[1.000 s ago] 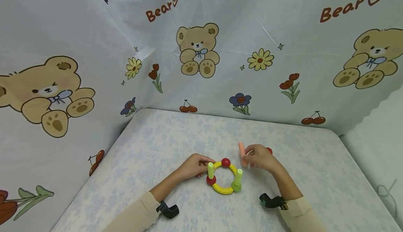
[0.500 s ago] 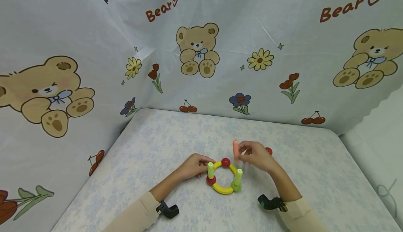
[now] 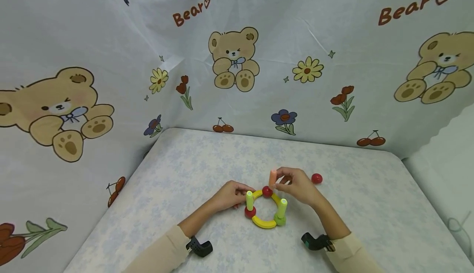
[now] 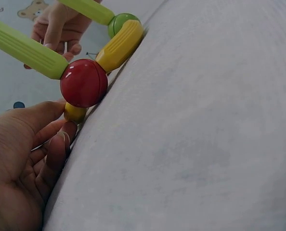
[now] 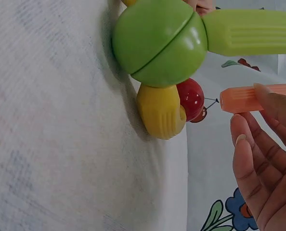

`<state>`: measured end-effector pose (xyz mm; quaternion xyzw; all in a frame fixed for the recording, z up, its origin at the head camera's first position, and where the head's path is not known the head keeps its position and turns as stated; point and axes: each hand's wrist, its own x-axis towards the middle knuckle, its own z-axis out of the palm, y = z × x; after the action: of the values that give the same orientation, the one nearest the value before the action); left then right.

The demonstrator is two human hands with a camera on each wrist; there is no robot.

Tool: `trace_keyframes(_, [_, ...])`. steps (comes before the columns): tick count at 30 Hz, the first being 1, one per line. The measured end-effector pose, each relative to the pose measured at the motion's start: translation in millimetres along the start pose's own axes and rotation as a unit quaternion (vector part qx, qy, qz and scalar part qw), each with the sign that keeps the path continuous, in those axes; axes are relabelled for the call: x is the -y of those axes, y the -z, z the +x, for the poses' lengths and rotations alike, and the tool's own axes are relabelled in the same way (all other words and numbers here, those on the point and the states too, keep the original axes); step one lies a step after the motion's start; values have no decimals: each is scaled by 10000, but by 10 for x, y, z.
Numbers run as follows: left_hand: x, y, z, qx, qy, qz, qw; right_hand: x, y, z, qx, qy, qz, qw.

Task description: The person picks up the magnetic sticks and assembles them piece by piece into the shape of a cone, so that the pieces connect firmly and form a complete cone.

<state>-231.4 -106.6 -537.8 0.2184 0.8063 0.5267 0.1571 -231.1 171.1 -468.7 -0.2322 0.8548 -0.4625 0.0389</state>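
A ring of curved yellow rods point(image 3: 264, 223) joined by two red balls and a green ball point(image 5: 155, 45) lies on the table. Light-green rods stand up from the left red ball point(image 4: 84, 83) and the green ball. My left hand point(image 3: 227, 195) pinches a yellow rod beside the left red ball, thumb and fingers on either side. With thumb and fingers my right hand point(image 3: 296, 185) holds an orange rod point(image 3: 273, 178) upright over the far red ball point(image 3: 267, 192). In the right wrist view a gap shows between the orange rod's lower end and that ball.
A loose red ball point(image 3: 317, 178) lies on the table beyond my right hand. Behind the table point(image 3: 207, 153) hangs a white cloth point(image 3: 274, 30) printed with bears and flowers. Black cameras point(image 3: 200, 247) are strapped to both wrists.
My right hand has carried the orange rod leftward from beside the ring to over the far red ball, turning it more upright. The loose red ball is now fully visible. My left hand stays put.
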Motion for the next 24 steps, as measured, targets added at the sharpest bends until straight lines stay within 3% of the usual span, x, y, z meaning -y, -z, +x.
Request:
trace_keyframes(13, [1, -27, 3, -56, 6, 47, 10000, -70, -70, -8, 156, 176, -71, 9997])
trace_keyframes(24, [35, -36, 9, -83, -8, 12, 10000, -44, -29, -10, 215, 83, -298, 9993])
